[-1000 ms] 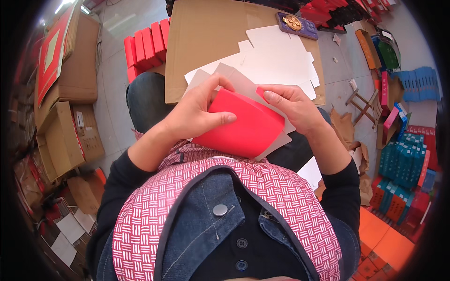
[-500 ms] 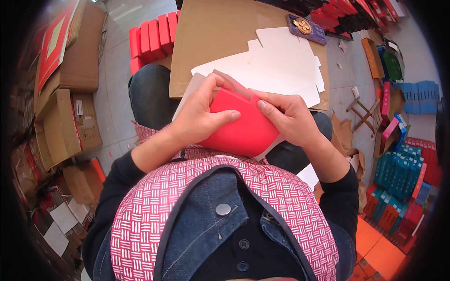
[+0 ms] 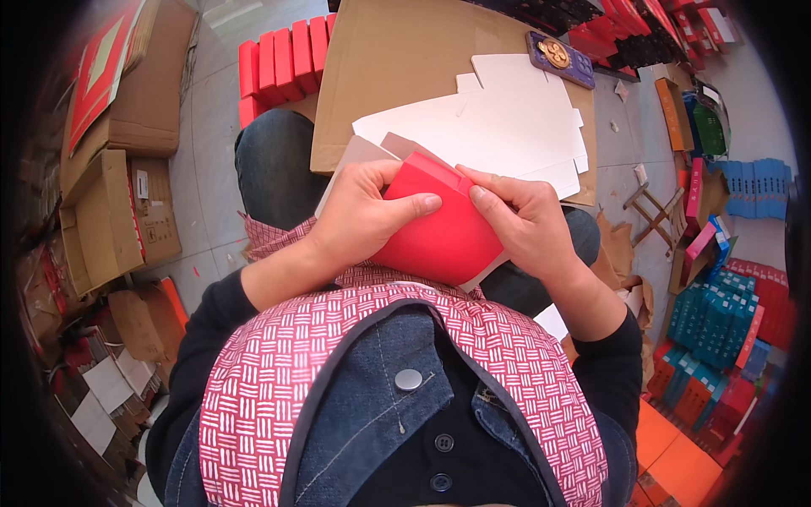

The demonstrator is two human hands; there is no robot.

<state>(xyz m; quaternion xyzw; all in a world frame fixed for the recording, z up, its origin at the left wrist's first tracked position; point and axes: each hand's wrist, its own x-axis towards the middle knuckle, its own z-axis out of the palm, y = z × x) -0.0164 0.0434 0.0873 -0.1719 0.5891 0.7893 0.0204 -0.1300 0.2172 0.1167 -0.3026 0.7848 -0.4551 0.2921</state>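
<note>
1. Head view: a red card box is held, its side clasped by the left hand, its upper edge pinched by the right hand.
2. It seems partly folded, its end unfinished.
3. Beyond the hands, white blanks are spread flat on the surface.

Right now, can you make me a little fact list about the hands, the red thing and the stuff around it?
Left hand: the left hand holds the red card, thumb on its face
Right hand: the right hand pinches its top edge
Card: bent, above the lap
Ahead: white sheets on brown cardboard
Far right corner of cardboard: a purple phone with a round gold piece
Left of cardboard: red boxes in a row
Clothes: a red-and-white apron
</note>
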